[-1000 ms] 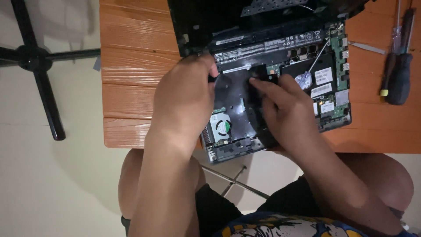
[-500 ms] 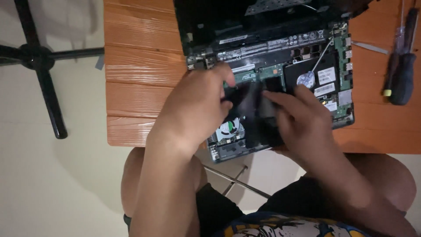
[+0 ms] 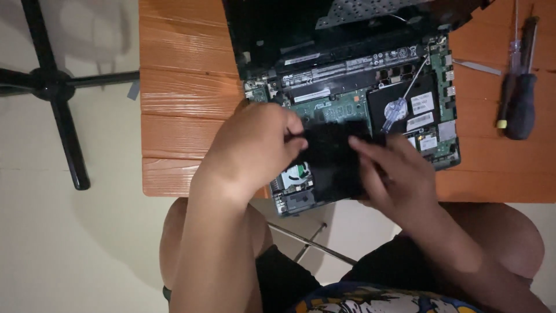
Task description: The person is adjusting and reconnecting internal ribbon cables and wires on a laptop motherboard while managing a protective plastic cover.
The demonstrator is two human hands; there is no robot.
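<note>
Hands [image 3: 330, 156] over orange wooden table [image 3: 185, 87].

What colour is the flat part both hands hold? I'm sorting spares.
Black: the flat part shows best in the head view, over the opened laptop.

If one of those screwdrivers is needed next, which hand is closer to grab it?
Probably the right hand: the screwdrivers lie on its side of the opened laptop, while the left hand sits farther off. Both hands hold the black part.

Bare tabletop [image 3: 185, 87] left of laptop [image 3: 347, 87]; screwdrivers [image 3: 518, 98] crowd right.
</note>
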